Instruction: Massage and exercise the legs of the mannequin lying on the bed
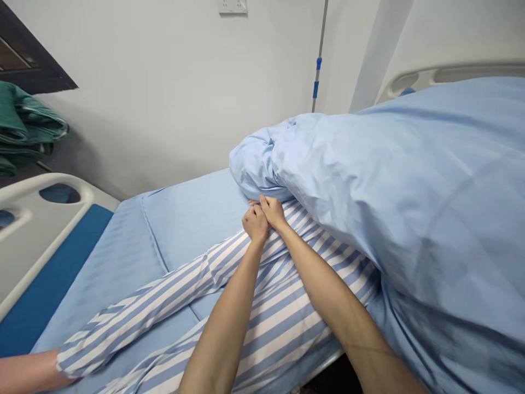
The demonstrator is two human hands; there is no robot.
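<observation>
Striped trousers point(283, 313) nearest me, on the dummy-or-person's legs, 4 to 8 o'clock from hands. My L hand point(255, 223) & R hand point(273, 211) mid-view, touching each other atop trousers' far side; both curled narrow, can't tell if cloth's pinched. Quilt point(410, 186) bunched at 3, mattress point(186, 216) approx 10, footboard point(45, 238) 9, pole point(315, 90) 1, wall socket point(232, 6) 12.

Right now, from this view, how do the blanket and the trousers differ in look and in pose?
The blanket is plain light blue; the trousers have blue and white stripes. The blanket is heaped and puffy, while the trousers lie lower, with one leg stretched across the bed. Both are cloth and show creases.
</observation>
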